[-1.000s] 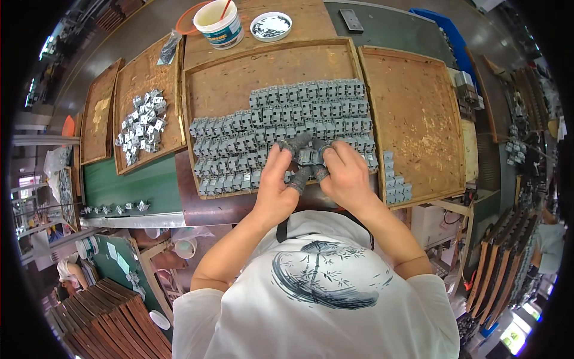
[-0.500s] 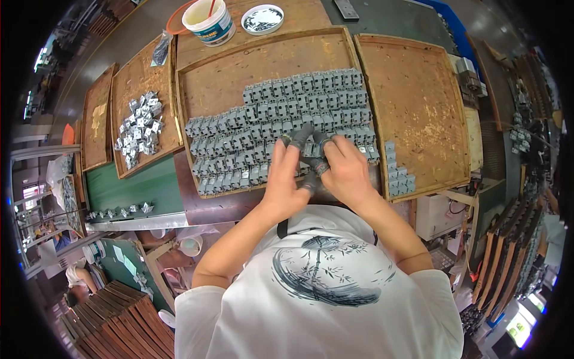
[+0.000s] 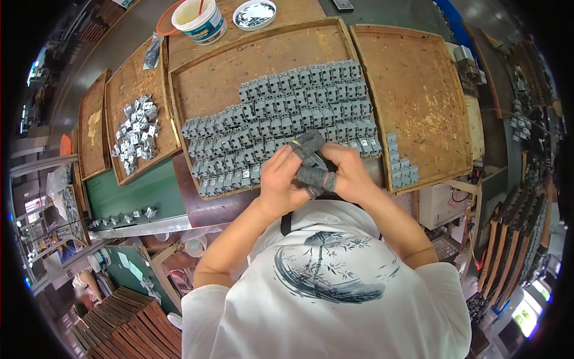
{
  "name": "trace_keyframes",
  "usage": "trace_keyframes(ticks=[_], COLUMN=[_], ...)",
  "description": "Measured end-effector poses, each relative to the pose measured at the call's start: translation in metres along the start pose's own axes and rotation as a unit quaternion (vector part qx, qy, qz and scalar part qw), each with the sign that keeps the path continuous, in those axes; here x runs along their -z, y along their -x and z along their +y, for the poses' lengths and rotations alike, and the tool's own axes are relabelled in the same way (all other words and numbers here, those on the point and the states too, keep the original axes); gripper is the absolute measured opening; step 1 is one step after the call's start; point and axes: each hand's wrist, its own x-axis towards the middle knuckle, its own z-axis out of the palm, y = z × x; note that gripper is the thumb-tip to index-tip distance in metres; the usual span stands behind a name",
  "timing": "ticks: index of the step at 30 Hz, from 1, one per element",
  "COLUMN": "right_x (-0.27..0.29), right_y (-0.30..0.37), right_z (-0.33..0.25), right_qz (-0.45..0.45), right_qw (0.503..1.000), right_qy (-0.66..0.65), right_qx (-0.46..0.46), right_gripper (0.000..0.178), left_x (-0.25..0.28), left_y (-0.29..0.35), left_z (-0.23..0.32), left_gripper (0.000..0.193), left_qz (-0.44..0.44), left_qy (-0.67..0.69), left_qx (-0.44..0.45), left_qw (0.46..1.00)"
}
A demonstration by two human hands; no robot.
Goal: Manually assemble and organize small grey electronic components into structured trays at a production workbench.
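Observation:
My left hand and my right hand meet over the front edge of a wooden tray. Grey cloth covers wrap several fingertips on both. Their fingers are closed together around a small grey block-shaped part, of which only a sliver shows; the rest is hidden. Just beyond my fingers, rows of similar grey metal parts stand packed side by side in the tray.
To the right, another tray has a few grey blocks in its near left corner. On the left, a tray holds a pile of shiny metal pieces. A white bucket and a round white dish stand behind.
My hands have drawn closer together and slightly toward me, and the fingers now cover most of the grey part that showed between them before. The view has shifted slightly.

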Motion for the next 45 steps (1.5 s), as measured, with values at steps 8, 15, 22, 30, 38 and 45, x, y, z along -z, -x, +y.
trace_keyframes(ticks=[8,15,22,30,38,45], right_x=[0.037,0.121,0.133,0.137,0.125,0.11], right_y=[0.02,0.064,0.075,0.068,0.056,0.041], right_z=[0.015,0.089,0.161,0.183,0.127,0.098], right_qz=[0.077,0.352,0.268,0.202,0.404,0.372], right_qw=[0.989,0.906,0.902,0.926,0.888,0.891], right_qy=[0.028,0.097,0.214,0.137,-0.178,-0.234], right_qx=[-0.124,-0.213,-0.262,-0.289,-0.128,-0.115], right_gripper=[0.03,0.022,0.027,0.033,0.02,0.036], left_x=[0.054,0.126,0.132,0.114,0.221,0.297], left_y=[-0.05,-0.102,-0.108,-0.04,0.125,0.233], left_z=[-0.047,-0.142,-0.175,-0.116,-0.124,-0.162], left_gripper=[0.05,0.039,0.048,0.061,0.034,0.051], left_qz=[0.044,-0.064,-0.21,-0.005,0.285,0.16], left_qy=[-0.175,-0.037,0.123,-0.185,-0.456,-0.446], left_qx=[0.053,0.307,0.4,0.167,0.345,0.683], left_qw=[0.982,0.949,0.884,0.968,0.77,0.555])
